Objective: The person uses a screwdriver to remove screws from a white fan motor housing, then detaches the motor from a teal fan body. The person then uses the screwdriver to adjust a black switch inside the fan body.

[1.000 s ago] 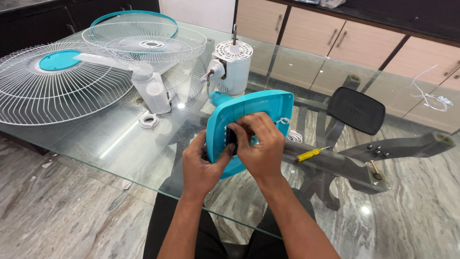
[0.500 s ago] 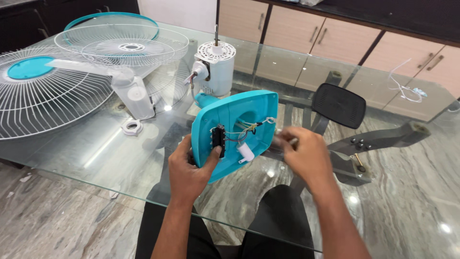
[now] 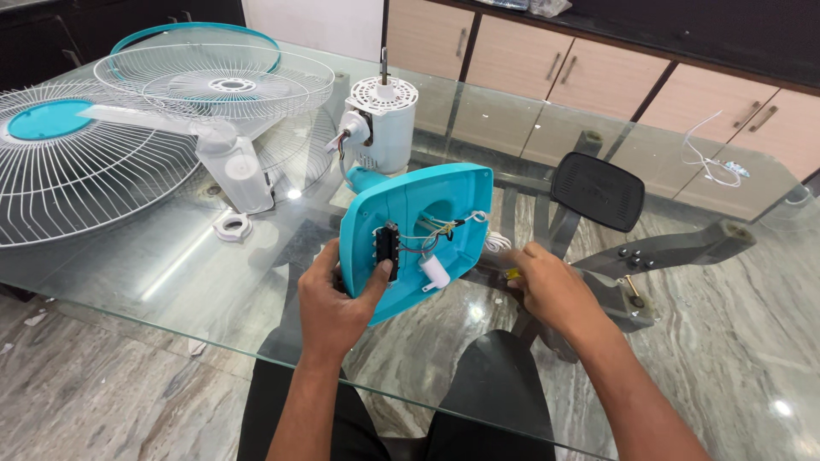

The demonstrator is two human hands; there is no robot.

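Note:
My left hand (image 3: 337, 307) grips the lower left edge of a turquoise fan base cover (image 3: 444, 201), held upright on the glass table with its hollow inside facing me. Inside it sit a black switch block (image 3: 389, 248), thin wires and a white cylindrical capacitor (image 3: 434, 271). My right hand (image 3: 555, 286) rests on the glass to the right of the cover, fingers curled over a yellow-handled screwdriver (image 3: 511, 273), most of which is hidden.
A white fan motor (image 3: 382, 128) stands behind the cover. Two white wire grilles (image 3: 77, 183) and a white blade piece (image 3: 235, 171) lie at the left, with a white ring nut (image 3: 232, 226) beside them. A black pad (image 3: 598, 189) and metal table frame show through the glass table (image 3: 154, 273).
My right hand has come off the cover and moved right, down onto the screwdriver on the glass. My left hand keeps hold of the cover.

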